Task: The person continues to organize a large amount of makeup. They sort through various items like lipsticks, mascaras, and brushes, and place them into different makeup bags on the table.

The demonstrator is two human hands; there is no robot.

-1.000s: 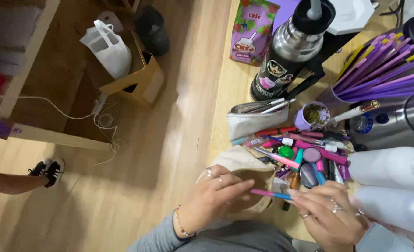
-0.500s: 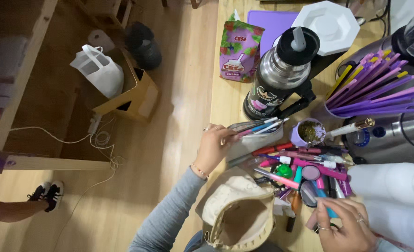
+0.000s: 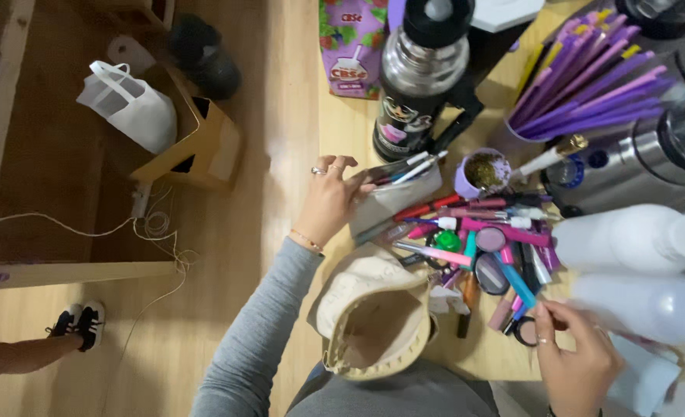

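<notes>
Right now the left hand (image 3: 328, 199) is out at about eleven o'clock from the open cream pouch (image 3: 373, 320), fingers curled loosely round the near end of a grey pencil case (image 3: 398, 194) stuffed with pens, thumb tucked under, clearly gripping it. That case lies tilted on the wooden table (image 3: 342, 123), just at the foot of the steel flask (image 3: 418, 77).

Down at five o'clock from the pouch, the right hand (image 3: 578, 359) hovers over the heap of cosmetics (image 3: 485, 239), fingertips pinched together near a small round compact (image 3: 523, 330). Whether it actually has anything between them, I cannot tell; the thumb hides it.

Risks, as I judge them: the pencil case is open at the top with pens poking out at one o'clock, so a tilt or a tug could spill them toward the little purple cup (image 3: 481, 171) of dried herb and knock it over. The pouch sits half off the table edge on the lap, and could slide to the floor. Two white bottles (image 3: 644, 270) lie on their sides at three o'clock, close enough for a careless elbow to roll them.
</notes>
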